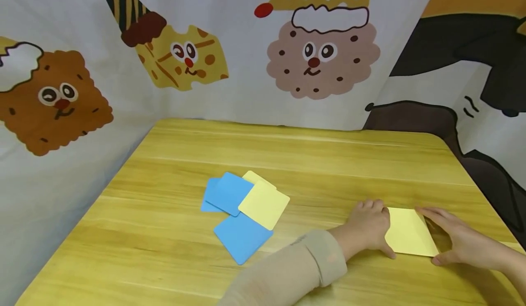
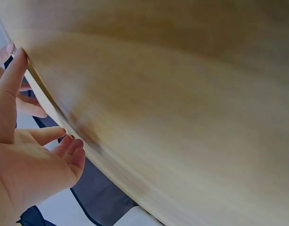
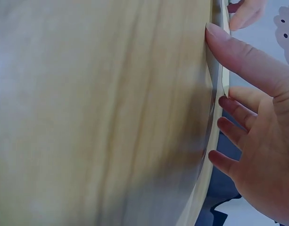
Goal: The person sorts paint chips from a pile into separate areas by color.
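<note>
A yellow square card [image 1: 408, 230] is held between both hands at the right of the table; whether it is one card or a thin stack, I cannot tell. My left hand [image 1: 369, 226] grips its left edge, thumb at the near corner and fingers at the far side. At the opposite edge, my right hand [image 1: 466, 242] spans the card with thumb at the near corner and forefinger at the far one. Seen edge-on in the right wrist view, the card [image 3: 225, 77] sits between thumb and forefinger, the other fingers spread.
Left of the hands lies a loose overlapping group on the wooden table [image 1: 144, 228]: blue cards [image 1: 229, 194] and yellow cards [image 1: 265, 204]. Behind the table hangs a white cloth [image 1: 242, 100] printed with cartoon biscuits. My left forearm sleeve [image 1: 287, 267] crosses the near side.
</note>
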A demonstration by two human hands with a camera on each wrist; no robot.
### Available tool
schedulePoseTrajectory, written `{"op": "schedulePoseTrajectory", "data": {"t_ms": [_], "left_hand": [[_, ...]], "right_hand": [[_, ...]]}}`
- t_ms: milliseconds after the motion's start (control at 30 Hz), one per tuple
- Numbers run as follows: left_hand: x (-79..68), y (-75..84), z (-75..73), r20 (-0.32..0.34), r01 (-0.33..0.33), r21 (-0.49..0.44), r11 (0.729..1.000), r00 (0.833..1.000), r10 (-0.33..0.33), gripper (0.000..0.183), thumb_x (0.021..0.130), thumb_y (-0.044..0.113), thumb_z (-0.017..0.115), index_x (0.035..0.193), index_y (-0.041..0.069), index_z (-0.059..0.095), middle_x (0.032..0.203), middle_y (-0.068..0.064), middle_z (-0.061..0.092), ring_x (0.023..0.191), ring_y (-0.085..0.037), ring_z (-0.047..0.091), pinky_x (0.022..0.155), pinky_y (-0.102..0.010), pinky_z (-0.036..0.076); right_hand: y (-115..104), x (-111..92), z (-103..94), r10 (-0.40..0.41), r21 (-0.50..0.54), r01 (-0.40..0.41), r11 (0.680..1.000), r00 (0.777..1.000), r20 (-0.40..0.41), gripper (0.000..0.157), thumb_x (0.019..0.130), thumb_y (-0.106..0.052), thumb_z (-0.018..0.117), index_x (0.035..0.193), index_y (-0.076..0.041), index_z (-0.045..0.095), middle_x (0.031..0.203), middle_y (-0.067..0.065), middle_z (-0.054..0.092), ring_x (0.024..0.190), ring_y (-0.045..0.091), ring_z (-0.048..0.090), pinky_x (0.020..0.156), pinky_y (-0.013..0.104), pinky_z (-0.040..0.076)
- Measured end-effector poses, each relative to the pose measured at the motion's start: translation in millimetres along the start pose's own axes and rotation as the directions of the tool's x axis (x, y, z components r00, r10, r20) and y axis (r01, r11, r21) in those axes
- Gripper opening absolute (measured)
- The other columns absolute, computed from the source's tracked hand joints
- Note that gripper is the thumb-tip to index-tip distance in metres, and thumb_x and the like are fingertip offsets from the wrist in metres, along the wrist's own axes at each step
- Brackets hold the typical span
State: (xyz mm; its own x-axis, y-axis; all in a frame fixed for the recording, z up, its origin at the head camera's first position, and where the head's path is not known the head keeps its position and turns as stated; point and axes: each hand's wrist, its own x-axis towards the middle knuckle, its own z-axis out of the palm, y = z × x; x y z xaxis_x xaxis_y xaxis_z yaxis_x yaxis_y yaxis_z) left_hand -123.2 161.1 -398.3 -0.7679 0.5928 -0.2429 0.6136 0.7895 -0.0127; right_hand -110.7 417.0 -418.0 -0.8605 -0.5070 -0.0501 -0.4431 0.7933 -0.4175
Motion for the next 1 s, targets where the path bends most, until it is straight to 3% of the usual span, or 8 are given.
{"op": "schedulePoseTrajectory", "data": {"t_ms": [67, 200, 467, 700, 900, 933, 1000], "left_hand": [[0.1, 0.3, 0.0, 0.01, 0.002, -0.007, 1.0, 1.0, -0.002, 0.105, 0.058, 0.079, 0.059, 0.148, 0.03, 0.033, 0.144, 0.017, 0.023, 0.124, -0.002, 0.023, 0.104, -0.018, 0.022], [1.1, -1.4, 0.9, 0.019, 0.006, -0.018, 1.0, 1.0, -0.006, 0.106, 0.058, 0.08, 0.059, 0.148, 0.031, 0.033, 0.143, 0.018, 0.023, 0.123, -0.001, 0.023, 0.103, -0.018, 0.023], [1.7, -7.0, 1.2, 0.033, 0.012, -0.081, 0.997, 0.999, -0.009, 0.102, 0.06, 0.078, 0.061, 0.148, 0.033, 0.033, 0.147, 0.021, 0.019, 0.13, -0.001, 0.019, 0.106, -0.023, 0.022], [2.1, -10.7, 2.6, 0.046, -0.01, -0.081, 0.997, 0.999, 0.014, 0.107, 0.061, 0.079, 0.06, 0.151, 0.031, 0.027, 0.149, 0.02, 0.017, 0.132, -0.002, 0.016, 0.107, -0.023, 0.021], [0.2, -20.8, 2.1, 0.036, -0.066, -0.096, 0.993, 0.997, 0.07, 0.113, 0.062, 0.081, 0.058, 0.153, 0.025, 0.023, 0.151, 0.015, 0.017, 0.133, -0.005, 0.017, 0.107, -0.024, 0.022], [-0.8, -22.3, 1.6, 0.028, -0.079, -0.099, 0.992, 0.996, 0.082, 0.114, 0.061, 0.081, 0.058, 0.153, 0.023, 0.023, 0.151, 0.014, 0.018, 0.133, -0.005, 0.018, 0.107, -0.024, 0.022], [-3.1, -25.0, 1.2, 0.01, -0.099, -0.106, 0.989, 0.995, 0.101, 0.114, 0.062, 0.08, 0.058, 0.153, 0.022, 0.023, 0.152, 0.013, 0.017, 0.133, -0.006, 0.018, 0.107, -0.025, 0.022]], "right_hand": [[0.6, -0.2, -0.8, 0.01, 0.011, -0.01, 1.0, 1.0, 0.015, 0.115, 0.056, -0.045, 0.087, 0.15, -0.01, 0.029, 0.139, 0.013, 0.033, 0.118, -0.001, 0.03, 0.077, 0.005, 0.027], [0.6, 0.6, -1.3, 0.018, 0.007, -0.018, 1.0, 0.999, 0.035, 0.116, 0.057, -0.049, 0.084, 0.15, -0.011, 0.028, 0.138, 0.011, 0.032, 0.116, -0.008, 0.027, 0.076, 0.008, 0.031], [-1.0, -0.2, -1.0, -0.027, 0.036, 0.024, 0.999, 0.997, 0.067, 0.112, 0.063, -0.039, 0.084, 0.151, -0.005, 0.023, 0.14, 0.019, 0.028, 0.114, -0.015, 0.021, 0.074, 0.013, 0.037], [-3.5, -0.7, 0.3, -0.022, 0.057, 0.019, 0.998, 0.998, 0.053, 0.111, 0.065, -0.035, 0.086, 0.151, -0.004, 0.023, 0.14, 0.021, 0.028, 0.115, -0.017, 0.019, 0.076, 0.008, 0.032], [-7.4, -3.6, 8.0, -0.008, 0.099, 0.008, 0.995, 1.0, -0.004, 0.112, 0.064, -0.029, 0.088, 0.151, -0.004, 0.022, 0.14, 0.022, 0.028, 0.118, -0.022, 0.009, 0.083, 0.002, 0.016], [-8.8, -4.5, 8.9, 0.001, 0.107, 0.0, 0.994, 1.0, -0.01, 0.112, 0.065, -0.027, 0.088, 0.151, -0.004, 0.021, 0.14, 0.022, 0.028, 0.121, -0.019, 0.01, 0.083, 0.002, 0.014], [-14.3, -4.7, 9.1, 0.021, 0.123, -0.018, 0.992, 0.999, -0.024, 0.112, 0.066, -0.023, 0.088, 0.152, -0.004, 0.018, 0.141, 0.027, 0.026, 0.134, 0.003, 0.013, 0.098, 0.016, 0.021]]}}
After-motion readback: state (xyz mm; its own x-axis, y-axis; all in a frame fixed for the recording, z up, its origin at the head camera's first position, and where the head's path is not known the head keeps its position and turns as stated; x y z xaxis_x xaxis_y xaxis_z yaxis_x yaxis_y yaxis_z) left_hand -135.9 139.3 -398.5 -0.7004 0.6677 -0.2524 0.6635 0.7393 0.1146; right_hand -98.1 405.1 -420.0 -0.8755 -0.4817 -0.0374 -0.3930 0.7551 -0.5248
